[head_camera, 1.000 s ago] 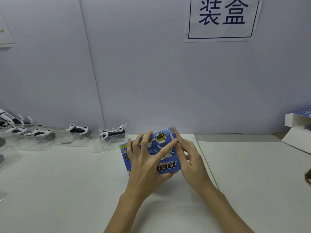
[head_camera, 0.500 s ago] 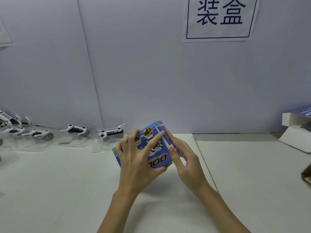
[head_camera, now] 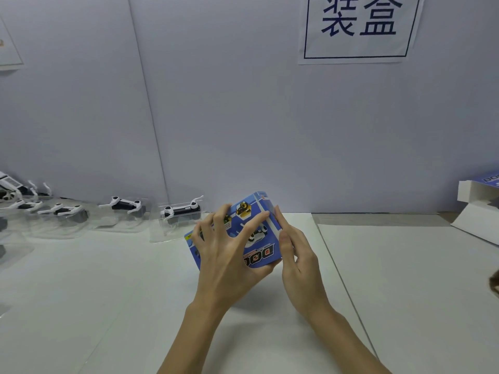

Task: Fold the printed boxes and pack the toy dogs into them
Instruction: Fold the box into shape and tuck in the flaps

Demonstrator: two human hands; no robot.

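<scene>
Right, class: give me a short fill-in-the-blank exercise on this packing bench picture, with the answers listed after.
1. Both hands hold a printed box whose main colour is ____.
2. The left hand spreads its fingers over the box's ____ face.
3. The toy dogs lie in clear trays to the person's ____.
4. The open white box sits at the far ____ edge.

Answers: blue; printed; left; right

Not much to see of the person really, just two bare forearms coming up from the near edge with no sleeves, watch, rings or gloves anywhere, slim left hand and right hand with long fingers and short plain unpainted nails.
</scene>
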